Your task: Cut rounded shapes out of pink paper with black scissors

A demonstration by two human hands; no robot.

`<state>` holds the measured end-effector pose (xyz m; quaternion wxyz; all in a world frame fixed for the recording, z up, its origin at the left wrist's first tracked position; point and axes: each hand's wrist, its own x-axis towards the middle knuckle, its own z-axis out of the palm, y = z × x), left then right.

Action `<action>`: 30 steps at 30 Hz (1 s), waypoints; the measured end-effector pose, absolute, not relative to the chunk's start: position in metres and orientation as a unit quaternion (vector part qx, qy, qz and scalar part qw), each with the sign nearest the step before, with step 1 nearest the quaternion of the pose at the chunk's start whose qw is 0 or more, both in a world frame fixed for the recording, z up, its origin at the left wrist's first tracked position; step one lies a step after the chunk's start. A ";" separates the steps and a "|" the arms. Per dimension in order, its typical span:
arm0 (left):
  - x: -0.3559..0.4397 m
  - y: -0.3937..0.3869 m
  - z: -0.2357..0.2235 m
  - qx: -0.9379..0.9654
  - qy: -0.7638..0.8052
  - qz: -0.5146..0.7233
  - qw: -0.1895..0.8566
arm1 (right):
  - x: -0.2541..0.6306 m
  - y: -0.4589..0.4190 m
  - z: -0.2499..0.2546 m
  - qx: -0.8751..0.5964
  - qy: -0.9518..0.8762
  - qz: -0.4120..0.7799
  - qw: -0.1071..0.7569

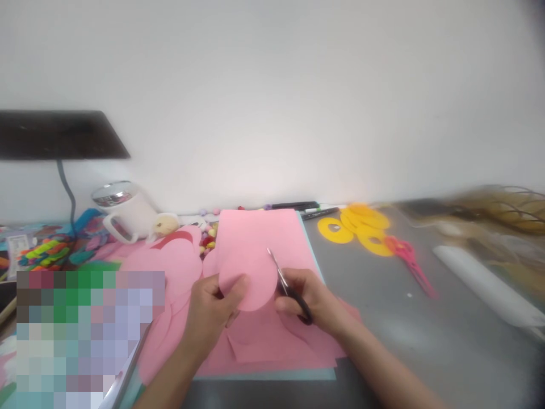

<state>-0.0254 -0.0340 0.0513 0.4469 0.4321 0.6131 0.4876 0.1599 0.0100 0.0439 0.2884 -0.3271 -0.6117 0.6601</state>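
Pinched between the thumb and fingers of my left hand (215, 307) is a sheet of pink paper (259, 238), held upright with a rounded lower edge. My right hand (309, 298) is closed around the black handles of a pair of scissors (289, 289). The scissor blades point up and to the left, lying at the right side of the pink sheet where its curve begins. Below both hands lie more pink paper sheets and offcuts (272, 343) on a light blue sheet (272, 375).
Pink paper circles (179, 261) lie to the left, near a white mug (131, 213) with a shiny lid. To the right are yellow paper rings (336, 230), pink scissors (411, 261) and a white roll (485, 284). Black pens (319, 214) lie behind the sheet on the grey table (409, 352).
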 end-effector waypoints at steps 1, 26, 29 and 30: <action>-0.025 -0.034 0.051 0.433 0.613 0.487 0.447 | 0.160 0.010 0.043 -0.336 -0.605 0.661 0.289; -0.029 -0.033 0.055 0.441 0.606 0.447 0.489 | 0.164 0.017 0.047 -0.315 -0.600 0.684 0.272; -0.029 -0.032 0.054 0.442 0.604 0.445 0.492 | 0.166 0.018 0.045 -0.311 -0.601 0.685 0.270; -0.029 -0.032 0.053 0.444 0.605 0.443 0.490 | 0.166 0.018 0.044 -0.307 -0.603 0.685 0.270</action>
